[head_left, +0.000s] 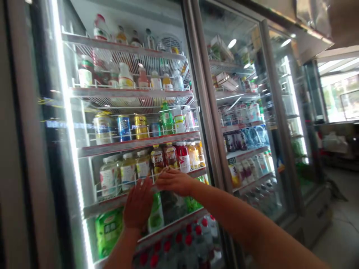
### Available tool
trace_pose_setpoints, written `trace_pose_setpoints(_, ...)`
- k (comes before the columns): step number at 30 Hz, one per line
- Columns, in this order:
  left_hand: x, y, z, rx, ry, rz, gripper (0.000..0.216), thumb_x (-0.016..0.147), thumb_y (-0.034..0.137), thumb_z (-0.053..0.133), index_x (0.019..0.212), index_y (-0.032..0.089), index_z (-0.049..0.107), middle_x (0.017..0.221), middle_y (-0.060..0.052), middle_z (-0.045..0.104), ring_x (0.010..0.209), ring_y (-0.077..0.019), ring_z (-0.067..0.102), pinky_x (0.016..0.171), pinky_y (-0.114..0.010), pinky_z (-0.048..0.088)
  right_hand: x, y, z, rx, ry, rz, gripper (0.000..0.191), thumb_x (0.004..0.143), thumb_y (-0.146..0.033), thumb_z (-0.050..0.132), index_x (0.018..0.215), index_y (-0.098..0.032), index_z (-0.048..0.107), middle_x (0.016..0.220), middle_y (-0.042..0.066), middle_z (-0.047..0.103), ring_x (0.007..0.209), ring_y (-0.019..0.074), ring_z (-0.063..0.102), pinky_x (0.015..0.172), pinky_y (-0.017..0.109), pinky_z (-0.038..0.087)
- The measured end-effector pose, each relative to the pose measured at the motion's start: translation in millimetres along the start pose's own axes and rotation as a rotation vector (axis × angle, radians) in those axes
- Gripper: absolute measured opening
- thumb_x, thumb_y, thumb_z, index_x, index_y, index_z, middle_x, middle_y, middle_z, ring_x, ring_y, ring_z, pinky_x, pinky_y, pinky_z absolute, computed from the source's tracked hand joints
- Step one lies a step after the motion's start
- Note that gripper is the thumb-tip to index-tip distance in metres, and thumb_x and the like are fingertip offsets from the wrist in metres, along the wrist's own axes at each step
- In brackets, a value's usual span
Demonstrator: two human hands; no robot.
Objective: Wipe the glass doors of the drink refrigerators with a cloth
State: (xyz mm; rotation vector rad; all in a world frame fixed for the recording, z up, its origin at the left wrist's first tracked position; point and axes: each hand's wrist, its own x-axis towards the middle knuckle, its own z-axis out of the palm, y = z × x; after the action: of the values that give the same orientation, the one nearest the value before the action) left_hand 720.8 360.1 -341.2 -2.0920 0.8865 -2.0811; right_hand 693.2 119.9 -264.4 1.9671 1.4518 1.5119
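Observation:
In the head view my left hand [138, 205] is raised low in front of a lit drinks fridge, fingers stretched upward and together, palm flat. Beside its fingertips, my right hand [175, 182] reaches in from the right with straight fingers pointing left. Neither hand visibly holds anything. They overlap the view of a shelf of bottles, among them dark tea bottles [157, 158] and a red drink bottle [183, 157]. Below stand a green pack [109, 228] and a green bottle [156, 215], partly hidden by my left hand. Whether my fingers touch the glass or shelf, I cannot tell.
Cans, including a blue can [123, 127] and a gold can [140, 126], line the shelf above. Red-capped bottles [196, 237] fill the bottom. A metal door frame [206, 93] separates a second stocked fridge section [246, 149]. Tiled floor [340, 224] lies at the right.

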Motion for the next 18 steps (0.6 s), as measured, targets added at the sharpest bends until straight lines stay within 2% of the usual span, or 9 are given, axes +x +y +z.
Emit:
trace_pose_setpoints(1,0,0,0,-0.003,0.002,-0.006,0.07,0.097,0.021,0.049,0.16,0.023,0.018,0.157,-0.006,0.039,0.152,-0.0222,0.021,0.127,-0.044,0.015,-2,7,-4,-0.006,0.022,0.052,0.03,0.1,-0.02,0.052,0.126,-0.022,0.065,0.137,0.003,0.063,0.132,0.0175,0.049,0.117,0.038,0.036)
trace_pose_setpoints(4,-1,0,1,-0.007,0.002,-0.009,0.07,0.097,0.021,0.049,0.16,0.023,0.018,0.157,-0.007,0.038,0.152,-0.0225,0.021,0.127,-0.045,0.015,-4,27,-13,-0.017,0.244,0.441,0.04,0.095,-0.011,0.05,0.132,-0.022,0.062,0.137,0.005,0.063,0.133,0.0206,0.049,0.116,0.042,0.038)
trace_pose_setpoints(6,-1,-1,1,-0.005,-0.003,-0.003,0.07,0.097,0.021,0.049,0.16,0.023,0.017,0.157,-0.007,0.038,0.152,-0.0227,0.02,0.127,-0.045,0.015,-12,24,-12,-0.005,0.372,0.601,0.046,0.093,-0.008,0.049,0.137,-0.02,0.059,0.139,0.007,0.061,0.137,0.022,0.046,0.117,0.044,0.038)
trace_pose_setpoints(8,-1,-1,1,0.0,0.001,0.005,0.07,0.097,0.021,0.048,0.16,0.023,0.017,0.157,-0.007,0.038,0.152,-0.0227,0.02,0.128,-0.046,0.014,-25,7,-6,0.022,0.343,0.544,0.048,0.094,-0.014,0.052,0.141,-0.018,0.055,0.143,0.009,0.057,0.141,0.0232,0.041,0.119,0.045,0.036)
trace_pose_setpoints(10,-1,-1,0,0.006,0.007,0.013,0.07,0.097,0.021,0.048,0.16,0.023,0.017,0.157,-0.007,0.038,0.152,-0.0227,0.02,0.128,-0.046,0.014,-38,-9,0,0.044,0.209,0.354,0.044,0.096,-0.02,0.055,0.14,-0.019,0.055,0.143,0.007,0.058,0.142,0.022,0.039,0.12,0.043,0.035)
trace_pose_setpoints(12,0,-1,-1,0.012,0.01,0.016,0.07,0.097,0.021,0.048,0.16,0.024,0.017,0.157,-0.006,0.038,0.152,-0.0226,0.021,0.128,-0.046,0.015,-44,-12,0,0.047,0.102,0.188,0.037,0.098,-0.021,0.055,0.135,-0.022,0.059,0.14,0.004,0.061,0.139,0.0184,0.044,0.119,0.04,0.036)
trace_pose_setpoints(13,1,-1,-1,0.014,0.009,0.015,0.07,0.097,0.021,0.048,0.16,0.024,0.017,0.157,-0.006,0.038,0.152,-0.0226,0.021,0.128,-0.046,0.015,-44,-6,-3,0.04,0.09,0.161,0.035,0.098,-0.019,0.054,0.132,-0.023,0.061,0.138,0.003,0.063,0.137,0.0173,0.046,0.118,0.039,0.037)
trace_pose_setpoints(15,1,0,-1,0.014,0.006,0.009,0.07,0.097,0.02,0.048,0.16,0.024,0.016,0.158,-0.006,0.037,0.152,-0.0227,0.02,0.128,-0.046,0.015,-40,11,-10,0.021,0.156,0.252,0.037,0.097,-0.014,0.053,0.131,-0.023,0.062,0.136,0.004,0.064,0.135,0.0178,0.048,0.116,0.041,0.039)
trace_pose_setpoints(18,1,0,-1,0.011,-0.001,0.009,0.07,0.097,0.02,0.048,0.16,0.023,0.017,0.157,-0.006,0.037,0.152,-0.0226,0.019,0.127,-0.045,0.016,-38,25,-14,0.005,0.372,0.557,0.045,0.095,-0.01,0.049,0.136,-0.025,0.06,0.135,0.007,0.064,0.135,0.0208,0.049,0.115,0.046,0.041)
